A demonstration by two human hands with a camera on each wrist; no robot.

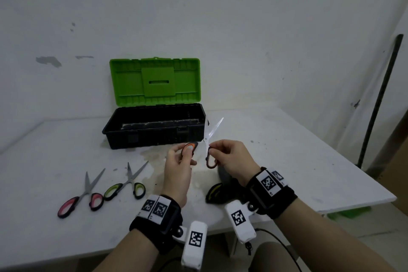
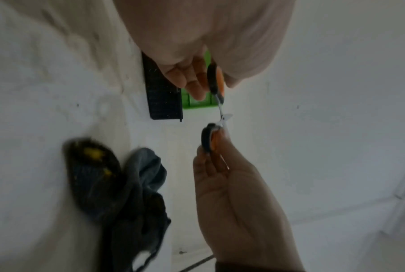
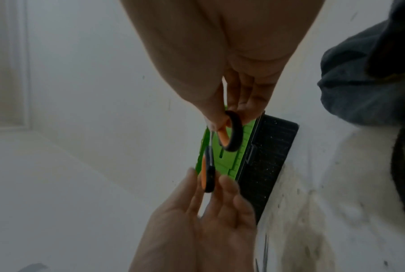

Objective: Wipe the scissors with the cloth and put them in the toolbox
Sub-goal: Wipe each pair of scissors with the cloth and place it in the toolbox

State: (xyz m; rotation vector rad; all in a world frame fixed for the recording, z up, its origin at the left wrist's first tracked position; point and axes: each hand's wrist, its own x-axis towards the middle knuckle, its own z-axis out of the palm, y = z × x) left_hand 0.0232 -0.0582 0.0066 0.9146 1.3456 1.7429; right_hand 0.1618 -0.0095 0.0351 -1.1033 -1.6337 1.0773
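- Two hands, one pair of orange-handled scissors [image 1: 208, 139] held above the table [image 1: 287, 150], blades spread.
- Left hand [image 1: 179, 168] pinching one loop, right hand [image 1: 231, 159] the other.
- Open toolbox [image 1: 154, 126] just beyond.
- Dark cloth [image 2: 141, 184] near, below right wrist.
- Two more scissors [image 1: 103, 187] lying left.

We see 2 hands, right hand [image 3: 220, 73] and left hand [image 3: 197, 230], each pinching 1 loop of the orange-handled scissors [image 3: 229, 136] before the open toolbox [image 3: 266, 156].

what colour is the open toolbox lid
Bright green lid, clearest in the head view.
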